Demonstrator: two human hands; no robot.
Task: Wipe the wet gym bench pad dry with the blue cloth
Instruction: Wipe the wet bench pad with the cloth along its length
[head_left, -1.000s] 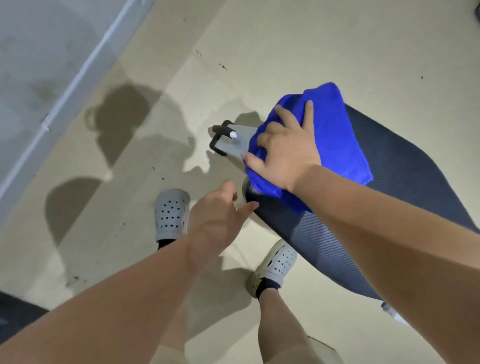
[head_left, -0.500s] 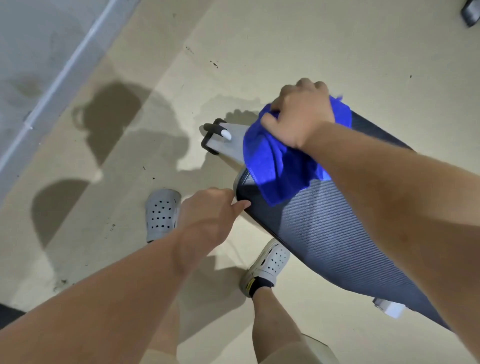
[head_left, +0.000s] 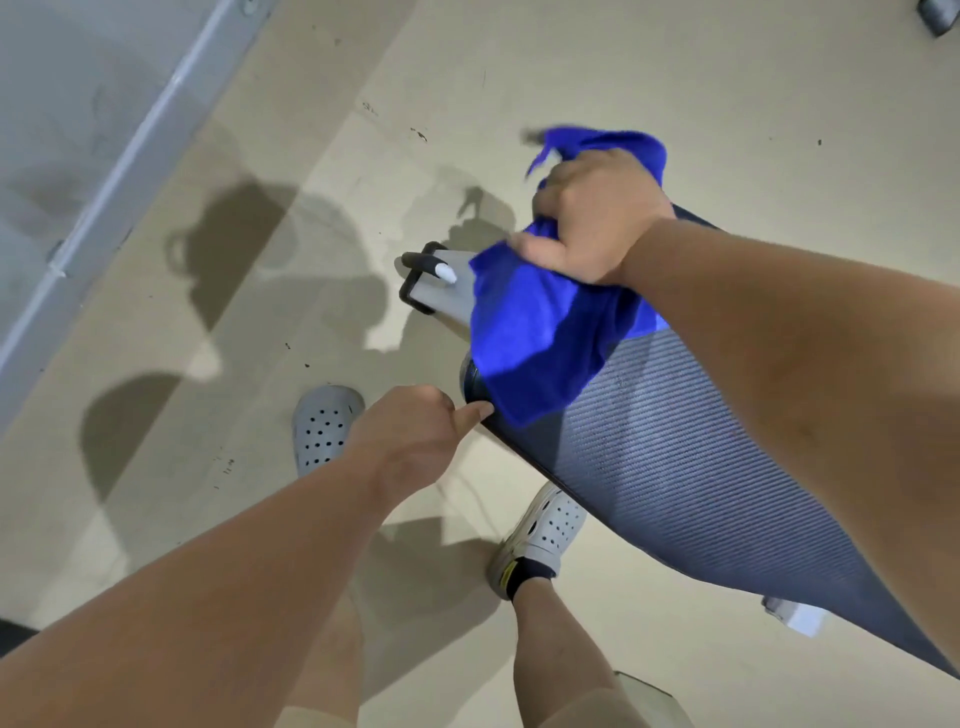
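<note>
As right hand (head_left: 592, 218) grips cloth (head_left: 530, 332), pad (head_left: 675, 441) — ribbed

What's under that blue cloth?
The cloth, gripped by the right hand, drapes over the end of the ribbed pad. That end of the pad is covered, so whether it is wet or dry there cannot be seen.

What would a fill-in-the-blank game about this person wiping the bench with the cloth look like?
1. The right hand grips a bunched ____ cloth.
2. The left hand touches the near edge of the bench pad and holds ____.
3. Both perforated shoes stand on the ____.
Missing words: blue; nothing; floor.
</note>
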